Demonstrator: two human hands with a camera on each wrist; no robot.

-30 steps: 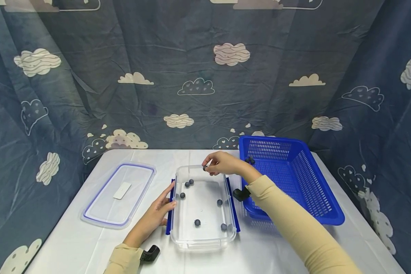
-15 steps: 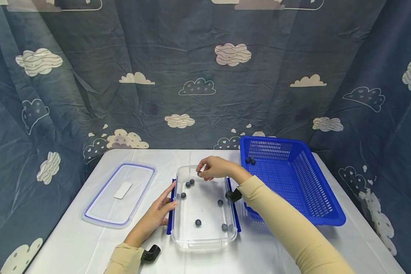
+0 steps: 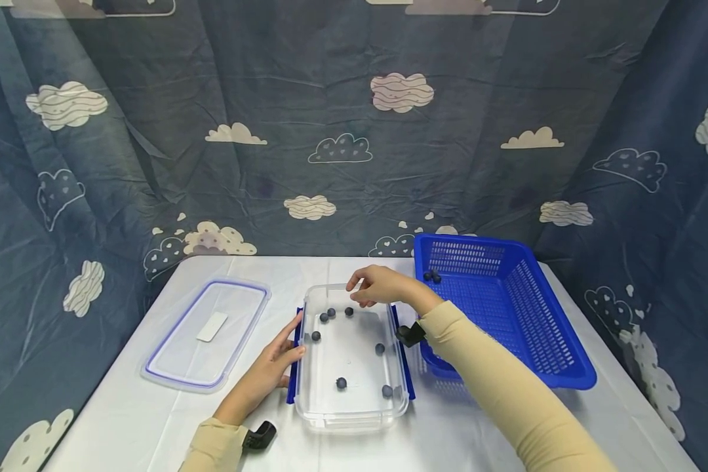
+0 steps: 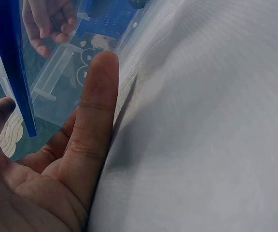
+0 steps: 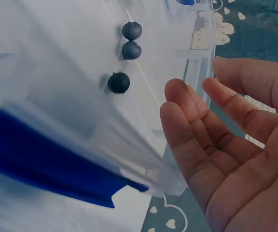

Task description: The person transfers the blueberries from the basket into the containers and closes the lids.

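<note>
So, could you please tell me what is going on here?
A person has both hands at an open clear container. The left hand is at its left side, by a blue flap; the right hand is above the far end, holding nothing. Seven blueberries lie spread inside. More sit in the blue basket to the right, and the lid lies to the left.

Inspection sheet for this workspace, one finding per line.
Surface: white cloth-covered table.
Job's things: clear rectangular plastic container with seven round dark-blue berries visible; blue perforated plastic basket, more berries inside.
Clutter: translucent blue-edged rectangular plastic lid, lying left of container.
Hands: left hand at container's left latch, contact unclear; right hand above far end, holding nothing.
Cables: nothing seen.
Surroundings: dark blue-grey cloud-print fabric backdrop.
</note>
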